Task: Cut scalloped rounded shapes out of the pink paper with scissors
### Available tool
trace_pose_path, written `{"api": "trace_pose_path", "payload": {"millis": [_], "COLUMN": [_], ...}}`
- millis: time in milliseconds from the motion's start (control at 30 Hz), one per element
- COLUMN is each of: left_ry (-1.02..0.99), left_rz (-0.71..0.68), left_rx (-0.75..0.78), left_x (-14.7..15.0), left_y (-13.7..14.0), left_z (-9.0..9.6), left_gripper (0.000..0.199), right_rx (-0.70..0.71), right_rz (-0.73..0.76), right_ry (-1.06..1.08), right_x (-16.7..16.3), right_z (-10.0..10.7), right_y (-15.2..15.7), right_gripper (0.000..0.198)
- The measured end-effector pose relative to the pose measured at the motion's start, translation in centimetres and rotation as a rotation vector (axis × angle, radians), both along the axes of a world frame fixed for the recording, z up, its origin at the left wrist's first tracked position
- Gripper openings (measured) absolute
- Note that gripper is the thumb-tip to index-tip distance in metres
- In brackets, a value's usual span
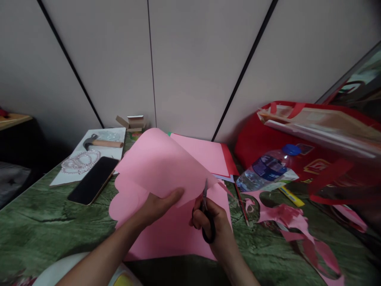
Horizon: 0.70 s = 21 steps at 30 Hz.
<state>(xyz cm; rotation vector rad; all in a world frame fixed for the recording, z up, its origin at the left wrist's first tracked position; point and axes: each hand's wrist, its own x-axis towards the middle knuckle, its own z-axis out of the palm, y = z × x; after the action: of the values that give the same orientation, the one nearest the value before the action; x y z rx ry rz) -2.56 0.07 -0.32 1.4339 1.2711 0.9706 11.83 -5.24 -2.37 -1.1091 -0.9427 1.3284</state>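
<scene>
My left hand [162,204] grips a pink sheet of paper [160,163] by its near edge, thumb on top and the other fingers hidden underneath. The sheet is lifted and curls over. In my right hand [212,218] is a pair of scissors [204,198] with black handles, its blades pointing up at the right edge of the lifted sheet. A thin pink strip [226,188] trails off that edge by the blades. Below both hands lies more pink paper [178,242], and scalloped pink edges [116,204] show at the left.
Pink scraps [285,216] and a water bottle [264,169] lie right, before a red bag [297,155]. A pencil [241,204] lies nearby. At left are a phone [93,180], a hammer [102,143] and beads [80,162]. Stacked paper [202,153] lies behind.
</scene>
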Motion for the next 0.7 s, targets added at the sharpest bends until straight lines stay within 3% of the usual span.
{"api": "trace_pose_path", "payload": {"millis": [467, 700], "left_ry": [-0.014, 0.041], "left_rz": [-0.014, -0.014], "left_rx": [-0.047, -0.057], "left_x": [0.0, -0.3], "left_y": [0.7, 1.6], "left_z": [-0.3, -1.7], "left_gripper": [0.034, 0.039], "right_rx": [-0.04, -0.052], "right_rz": [0.01, 0.012], "right_ry": [-0.016, -0.085], "right_x": [-0.1, 0.7], "right_z": [-1.6, -3.1], "right_y": [0.9, 2.2], "right_gripper": [0.011, 0.012]}}
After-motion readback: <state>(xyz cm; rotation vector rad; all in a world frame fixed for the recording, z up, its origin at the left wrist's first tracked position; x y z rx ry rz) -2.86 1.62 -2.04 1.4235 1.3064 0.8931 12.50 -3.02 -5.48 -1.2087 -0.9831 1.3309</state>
